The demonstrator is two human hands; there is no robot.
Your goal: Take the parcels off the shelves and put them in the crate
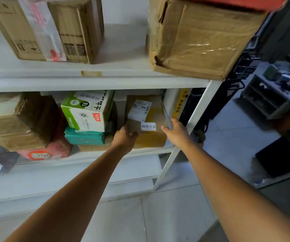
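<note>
The parcel (pixel 151 117) stands at the right end of the lower shelf (pixel 97 155). My left hand (pixel 127 137) curls round its near left corner, and my right hand (pixel 176 131) clasps its right edge, fingers out of sight behind. With only corners held, it may tip or slip as it clears the lip. The green box (pixel 86 112) crowds its left and the post (pixel 195 117) its right, but straight towards me the floor (pixel 158 215) lies open.

Brown cardboard parcel (pixel 151 138), white label and sticker on its front, stands upright just left of the shelf post (pixel 199 110).
</note>
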